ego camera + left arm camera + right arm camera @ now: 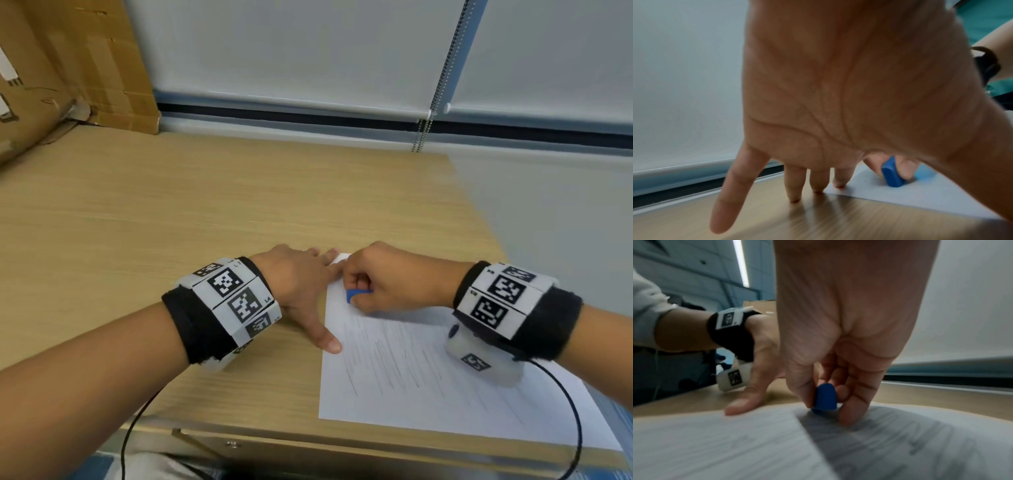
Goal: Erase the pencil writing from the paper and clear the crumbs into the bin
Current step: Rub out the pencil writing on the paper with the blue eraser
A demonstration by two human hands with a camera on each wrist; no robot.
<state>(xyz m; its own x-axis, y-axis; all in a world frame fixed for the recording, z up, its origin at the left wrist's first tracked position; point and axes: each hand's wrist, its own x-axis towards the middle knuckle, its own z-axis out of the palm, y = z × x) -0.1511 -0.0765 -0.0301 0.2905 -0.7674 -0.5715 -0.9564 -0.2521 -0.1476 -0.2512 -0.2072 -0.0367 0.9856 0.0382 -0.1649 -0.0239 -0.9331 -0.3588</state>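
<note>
A white sheet of paper [428, 373] with faint pencil lines lies on the wooden desk [205, 212] at the front right. My right hand [387, 277] pinches a small blue eraser [354, 295] between thumb and fingers, its end pressed on the paper's far left corner. The eraser [825, 397] stands upright on the paper [735, 443] in the right wrist view. My left hand [301, 284] lies flat with straight spread fingers, thumb and index fingertip on the paper's left edge, other fingers on the desk. The eraser [892, 173] shows beyond my left hand [838, 97].
Flattened cardboard boxes [61, 68] lean at the desk's back left. Window blinds [308, 51] run behind the desk. The desk's right edge [479, 222] drops away beside the paper. A black cable [568, 404] trails from my right wrist. No bin is in view.
</note>
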